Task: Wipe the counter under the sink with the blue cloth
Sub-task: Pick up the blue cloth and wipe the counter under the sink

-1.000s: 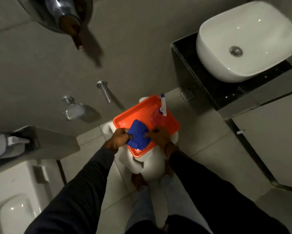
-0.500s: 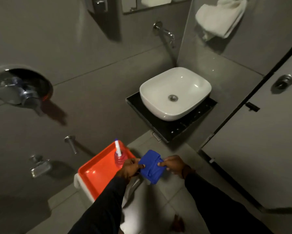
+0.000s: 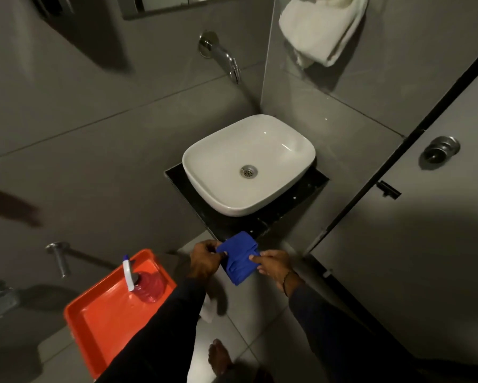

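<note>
White oval ceramic sink (image 3: 248, 164) sits on a black polished stone counter (image 3: 284, 214), corner-mounted. Orange plastic tray (image 3: 99, 322) parked aside. Folded blue cloth (image 3: 239, 257) held in the air before the counter's front edge: left hand (image 3: 204, 262) and right hand (image 3: 273, 265) pinch opposite edges, probably squaring it into a pad.

The white oval ceramic basin (image 3: 248, 164) covers most of the black stone counter (image 3: 287, 205) beneath it; the shallow orange plastic tray (image 3: 105, 322) is partly hidden behind a dark sleeve (image 3: 160, 335), and the top edge crops the folded white towel (image 3: 320, 26)
</note>
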`<move>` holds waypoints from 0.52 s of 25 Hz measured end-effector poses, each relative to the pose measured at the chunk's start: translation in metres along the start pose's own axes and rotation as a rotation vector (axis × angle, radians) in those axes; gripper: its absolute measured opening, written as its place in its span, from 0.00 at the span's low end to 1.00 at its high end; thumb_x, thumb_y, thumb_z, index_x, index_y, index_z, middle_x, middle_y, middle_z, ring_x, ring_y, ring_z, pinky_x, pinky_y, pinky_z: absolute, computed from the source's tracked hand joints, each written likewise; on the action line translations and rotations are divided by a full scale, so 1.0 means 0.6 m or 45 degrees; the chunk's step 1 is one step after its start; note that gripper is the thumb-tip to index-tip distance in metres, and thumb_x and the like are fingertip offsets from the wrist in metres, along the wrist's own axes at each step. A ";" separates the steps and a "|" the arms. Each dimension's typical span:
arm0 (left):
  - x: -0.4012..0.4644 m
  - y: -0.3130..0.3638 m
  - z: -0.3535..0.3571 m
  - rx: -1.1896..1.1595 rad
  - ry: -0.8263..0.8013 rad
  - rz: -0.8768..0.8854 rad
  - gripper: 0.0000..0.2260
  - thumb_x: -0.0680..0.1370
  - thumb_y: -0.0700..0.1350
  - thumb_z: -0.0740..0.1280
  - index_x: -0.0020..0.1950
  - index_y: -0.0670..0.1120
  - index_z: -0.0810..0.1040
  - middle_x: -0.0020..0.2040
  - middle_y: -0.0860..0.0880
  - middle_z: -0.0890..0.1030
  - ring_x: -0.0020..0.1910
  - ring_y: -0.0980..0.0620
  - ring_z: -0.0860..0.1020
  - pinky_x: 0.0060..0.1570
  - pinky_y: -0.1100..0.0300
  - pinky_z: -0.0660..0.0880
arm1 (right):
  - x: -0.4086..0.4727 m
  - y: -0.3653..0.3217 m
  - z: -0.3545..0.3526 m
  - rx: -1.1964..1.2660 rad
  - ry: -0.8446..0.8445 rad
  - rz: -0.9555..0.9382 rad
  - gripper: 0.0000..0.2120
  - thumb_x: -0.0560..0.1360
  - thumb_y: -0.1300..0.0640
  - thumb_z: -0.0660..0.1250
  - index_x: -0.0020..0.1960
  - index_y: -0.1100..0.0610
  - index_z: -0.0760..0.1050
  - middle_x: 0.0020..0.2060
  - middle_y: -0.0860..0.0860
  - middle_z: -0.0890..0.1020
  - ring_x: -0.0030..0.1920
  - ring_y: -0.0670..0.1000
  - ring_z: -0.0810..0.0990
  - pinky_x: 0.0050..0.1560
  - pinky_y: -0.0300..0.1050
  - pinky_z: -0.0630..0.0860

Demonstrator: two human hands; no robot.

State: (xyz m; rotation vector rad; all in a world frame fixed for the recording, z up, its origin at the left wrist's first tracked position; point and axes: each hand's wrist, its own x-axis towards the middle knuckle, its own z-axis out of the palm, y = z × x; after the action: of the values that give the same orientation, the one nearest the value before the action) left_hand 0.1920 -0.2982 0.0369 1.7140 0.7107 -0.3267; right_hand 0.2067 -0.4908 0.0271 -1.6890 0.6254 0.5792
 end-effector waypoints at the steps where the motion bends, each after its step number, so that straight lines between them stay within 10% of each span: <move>1: 0.009 0.014 0.006 0.030 0.021 0.013 0.08 0.71 0.35 0.75 0.46 0.45 0.81 0.43 0.46 0.83 0.44 0.47 0.82 0.49 0.54 0.79 | 0.019 -0.003 0.005 0.014 0.015 -0.006 0.11 0.69 0.61 0.79 0.48 0.63 0.80 0.40 0.55 0.82 0.38 0.51 0.81 0.37 0.40 0.80; 8: 0.112 0.002 0.033 -0.047 0.107 0.058 0.09 0.71 0.36 0.76 0.48 0.45 0.82 0.40 0.49 0.82 0.40 0.50 0.80 0.52 0.53 0.81 | 0.120 0.004 0.058 0.046 0.388 -0.092 0.14 0.65 0.64 0.80 0.49 0.63 0.82 0.44 0.57 0.86 0.46 0.58 0.85 0.48 0.49 0.83; 13: 0.132 0.006 -0.015 0.074 0.366 0.225 0.09 0.80 0.44 0.66 0.51 0.42 0.83 0.45 0.40 0.85 0.46 0.41 0.83 0.49 0.53 0.77 | 0.075 0.014 0.068 -0.906 0.574 -0.966 0.18 0.72 0.55 0.72 0.61 0.56 0.78 0.55 0.52 0.81 0.55 0.51 0.78 0.57 0.49 0.76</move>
State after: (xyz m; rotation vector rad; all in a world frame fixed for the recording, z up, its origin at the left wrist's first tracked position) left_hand 0.2540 -0.2676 -0.0028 1.8858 0.7554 0.0242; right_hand 0.2323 -0.4568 -0.0171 -2.5653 0.0194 -0.1743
